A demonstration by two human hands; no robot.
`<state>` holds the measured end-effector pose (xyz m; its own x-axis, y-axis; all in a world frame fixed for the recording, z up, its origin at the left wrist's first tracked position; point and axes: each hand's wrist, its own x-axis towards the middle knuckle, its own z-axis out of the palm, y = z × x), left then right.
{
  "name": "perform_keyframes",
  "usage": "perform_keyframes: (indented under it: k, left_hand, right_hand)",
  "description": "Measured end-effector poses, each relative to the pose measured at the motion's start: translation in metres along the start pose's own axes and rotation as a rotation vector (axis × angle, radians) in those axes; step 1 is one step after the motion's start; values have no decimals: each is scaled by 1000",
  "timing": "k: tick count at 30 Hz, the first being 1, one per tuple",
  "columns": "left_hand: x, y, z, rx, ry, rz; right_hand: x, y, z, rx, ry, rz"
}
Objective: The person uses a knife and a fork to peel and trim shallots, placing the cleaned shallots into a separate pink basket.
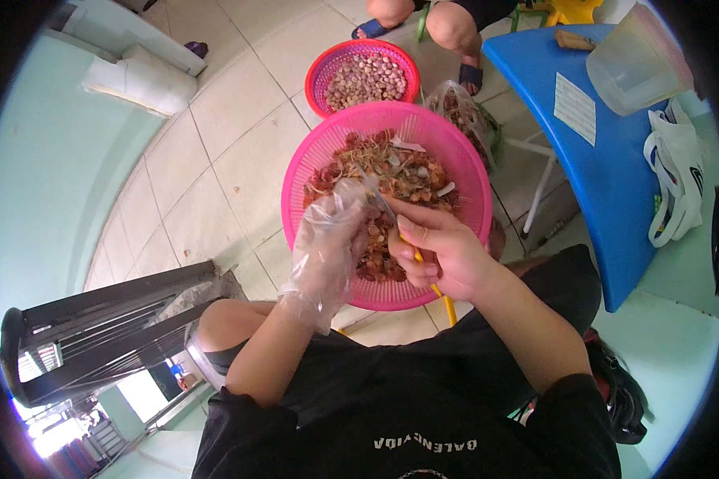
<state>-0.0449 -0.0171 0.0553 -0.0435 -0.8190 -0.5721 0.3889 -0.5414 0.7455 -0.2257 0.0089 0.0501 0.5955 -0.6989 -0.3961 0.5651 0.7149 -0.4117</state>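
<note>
My left hand [327, 231] wears a clear plastic glove and is closed over the pink basket; what its fingers hold is hidden. Bare and closed, my right hand [443, 251] grips a small knife [385, 209] with a grey blade and a thin yellow handle. The blade lies against the gloved fingertips. Beneath both hands, the large pink plastic basket [297, 172] holds a heap of reddish-brown shallots [411, 176] with dry skins and stringy roots.
Beyond stands a red basket [311, 70] of pale purple peeled shallots [367, 81]. A clear bag [459, 112] sits beside it. Another person's legs [454, 28] are at the far side. A blue table [547, 136] at right bears a plastic container [635, 68]. At left is a dark rack [112, 307].
</note>
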Motion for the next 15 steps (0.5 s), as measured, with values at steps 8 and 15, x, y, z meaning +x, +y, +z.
perform_keyframes:
  k: [8, 15]
  left_hand:
    - [36, 12, -37, 851, 54, 355]
    - [54, 7, -54, 1542, -26, 623]
  right_hand:
    - [-2, -33, -13, -48, 201, -277]
    - [-6, -38, 6, -288, 175, -393]
